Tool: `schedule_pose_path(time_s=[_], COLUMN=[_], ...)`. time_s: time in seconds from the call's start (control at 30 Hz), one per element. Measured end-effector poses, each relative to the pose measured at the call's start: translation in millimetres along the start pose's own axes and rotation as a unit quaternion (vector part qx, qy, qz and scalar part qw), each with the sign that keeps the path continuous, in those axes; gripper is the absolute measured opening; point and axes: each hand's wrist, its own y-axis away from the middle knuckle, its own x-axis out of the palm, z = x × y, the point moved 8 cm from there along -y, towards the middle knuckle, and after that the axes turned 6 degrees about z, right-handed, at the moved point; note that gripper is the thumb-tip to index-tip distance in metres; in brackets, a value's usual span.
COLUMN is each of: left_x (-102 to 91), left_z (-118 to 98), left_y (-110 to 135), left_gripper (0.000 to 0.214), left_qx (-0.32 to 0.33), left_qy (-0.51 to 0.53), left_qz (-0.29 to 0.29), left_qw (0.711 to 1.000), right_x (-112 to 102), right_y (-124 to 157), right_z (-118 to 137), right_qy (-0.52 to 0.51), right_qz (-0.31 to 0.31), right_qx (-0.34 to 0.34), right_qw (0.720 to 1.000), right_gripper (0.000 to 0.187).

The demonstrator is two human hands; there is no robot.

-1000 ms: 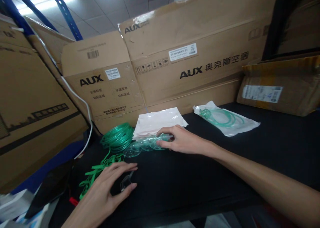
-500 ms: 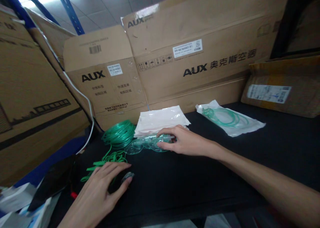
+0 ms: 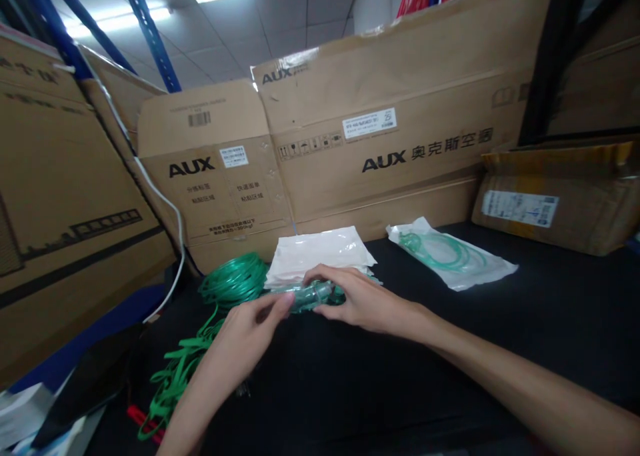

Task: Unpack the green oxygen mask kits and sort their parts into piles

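Observation:
Clear greenish plastic masks point(image 3: 311, 297) lie in a small row in front of the white sachets, largely covered by my fingers. My right hand point(image 3: 350, 297) is curled round their right end, thumb below and fingers on top. At the left end, my left hand point(image 3: 257, 316) pinches the plastic between thumb and fingers. Behind my left hand sits a coil of green tubing point(image 3: 235, 279). Loose green elastic straps point(image 3: 175, 369) lie in a tangle beside my left forearm. The masks' exact outline is blurred and partly hidden.
White flat sachets point(image 3: 320, 249) are stacked behind the masks. A clear bag with coiled green tubing point(image 3: 445, 253) lies right of them on the black tabletop point(image 3: 400, 383). Cardboard boxes point(image 3: 380, 169) wall the back. A white cable point(image 3: 177, 243) hangs at left.
My left hand has moved up and right from the green straps to the masks and closed on them. My right hand stays at the masks. The camera view has tilted up.

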Motion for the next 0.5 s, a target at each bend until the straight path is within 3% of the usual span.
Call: schedule_pose_path(time_s=[0.13, 0.3, 0.37, 0.5], left_x=[2.1, 11.0, 16.9, 22.0], left_z=[-15.4, -15.8, -13.9, -17.1], left_y=[-13.4, -15.9, -15.2, -13.5], left_gripper=[0.05, 0.048, 0.047, 0.034], left_qx=[0.058, 0.062, 0.066, 0.096], left_qy=[0.089, 0.19, 0.177, 0.044], left_qz=[-0.011, -0.014, -0.009, -0.053], left_qw=[0.994, 0.98, 0.982, 0.993], right_x=[-8.7, -31.4, -48.6, -88.1], right_y=[-1.2, 3.2, 9.1, 30.9], right_z=[11.1, 16.6, 5.8, -38.6], right_qy=[0.026, 0.098, 0.13, 0.127], right_qz=[-0.051, -0.053, -0.053, -0.082], right_qx=[-0.058, -0.084, -0.05, 0.085], right_qw=[0.997, 0.99, 0.989, 0.985], right_gripper=[0.04, 0.033, 0.034, 0.041])
